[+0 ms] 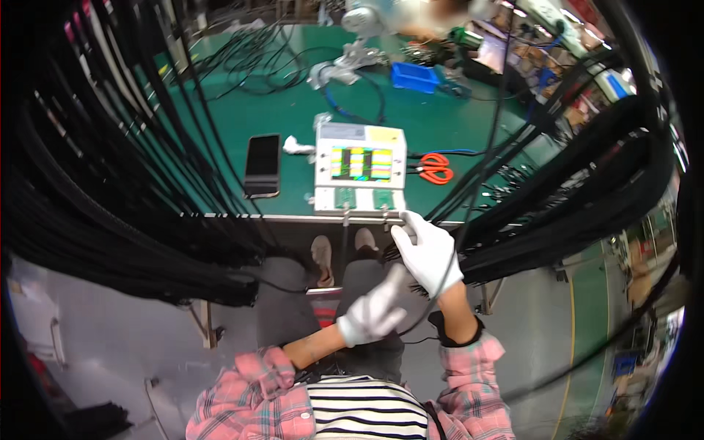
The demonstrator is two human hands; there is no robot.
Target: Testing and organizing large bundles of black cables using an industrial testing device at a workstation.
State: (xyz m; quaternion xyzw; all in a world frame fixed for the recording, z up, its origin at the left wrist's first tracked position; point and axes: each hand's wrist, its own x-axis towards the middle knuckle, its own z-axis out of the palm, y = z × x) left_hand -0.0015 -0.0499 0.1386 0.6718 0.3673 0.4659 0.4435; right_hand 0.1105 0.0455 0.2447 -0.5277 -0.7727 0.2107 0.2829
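Note:
My right hand, in a white glove, is at the front right corner of a white tester box with a lit, multicoloured screen. Its thumb and fingers are curled together; what they hold, if anything, I cannot make out. Lower and to the left is my left hand, also gloved, smeared by motion in front of my lap. Two green circuit boards sit along the tester's front edge, with metal plugs below them. A thin black cable passes across my right hand.
Thick bundles of black cables hang at left, and more cables at right. On the green table lie a phone, orange-handled scissors, coiled cables and a blue tray.

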